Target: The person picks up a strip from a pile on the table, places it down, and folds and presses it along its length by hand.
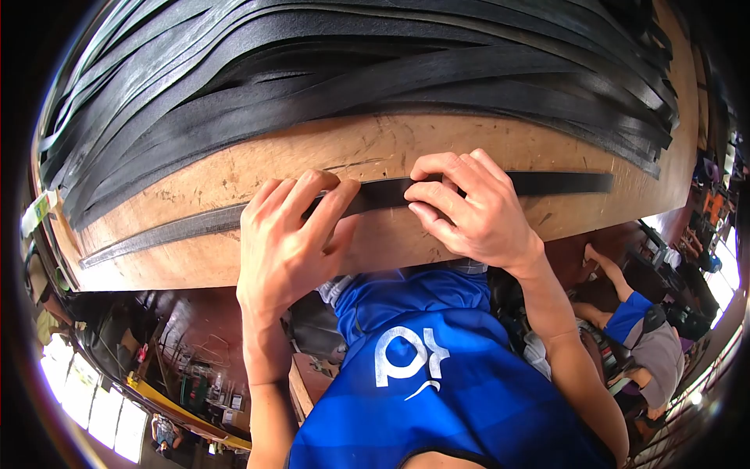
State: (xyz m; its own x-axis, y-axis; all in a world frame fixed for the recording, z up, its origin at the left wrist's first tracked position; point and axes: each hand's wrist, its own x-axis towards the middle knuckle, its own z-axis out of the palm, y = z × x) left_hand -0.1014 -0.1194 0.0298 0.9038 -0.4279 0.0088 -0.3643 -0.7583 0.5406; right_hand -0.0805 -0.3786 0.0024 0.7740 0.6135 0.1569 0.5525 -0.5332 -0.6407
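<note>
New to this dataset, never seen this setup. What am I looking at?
No machine here: one person works bare-handed. The only picture comes from a camera worn on their head, looking forward and down, so the blue top at the bottom is the wearer's own. The curved look suggests a very wide lens.

On the wooden tabletop lies a heap of black strips, and nearer the wearer a single dark strip. The left hand and right hand are both at that single strip, fingers bent over it; whether they pinch it or just rest there, I can't tell.
</note>
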